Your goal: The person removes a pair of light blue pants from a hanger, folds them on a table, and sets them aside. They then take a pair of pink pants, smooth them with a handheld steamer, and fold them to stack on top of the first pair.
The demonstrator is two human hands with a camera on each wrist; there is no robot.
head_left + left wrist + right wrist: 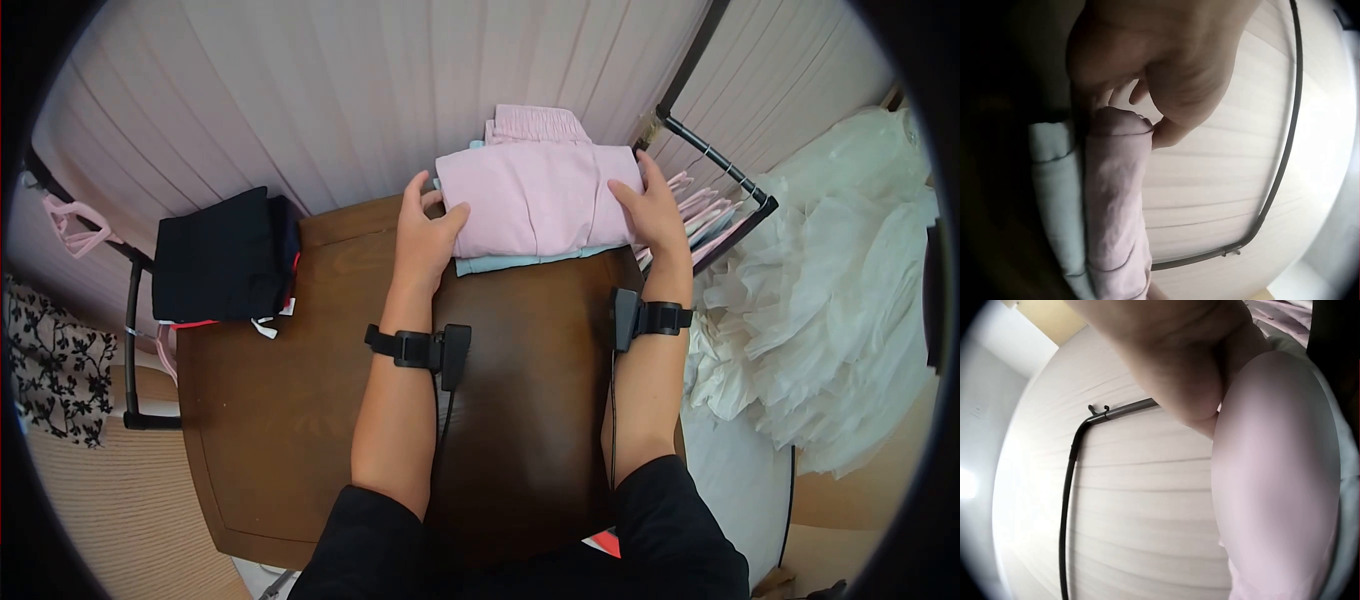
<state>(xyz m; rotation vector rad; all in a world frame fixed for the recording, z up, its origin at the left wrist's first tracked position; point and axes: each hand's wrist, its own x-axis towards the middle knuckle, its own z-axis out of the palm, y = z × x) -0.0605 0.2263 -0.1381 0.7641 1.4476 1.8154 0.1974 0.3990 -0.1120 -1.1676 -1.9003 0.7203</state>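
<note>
A folded pink garment (530, 200) lies across the far side of the wooden table (300, 430). Beneath it, the edge of a folded light-blue garment (540, 263) shows along the front. A gathered pink elastic waistband (541, 123) sticks out behind. My left hand (425, 237) grips the pink garment's left end, thumb on top near the front. At the opposite end my right hand (656, 212) holds it the same way, its fingers partly hidden behind the fold. In the left wrist view the pink roll (1116, 212) stands beside the light-blue one (1057, 194).
A stack of folded dark clothes (212, 255) sits at the table's left, with a white drawstring hanging out. Black rack bars (720, 160) rise at the right, beside hung pink clothes and a white ruffled dress (830, 280). Another rack (133, 350) stands left. A pleated curtain (330, 100) backs the table.
</note>
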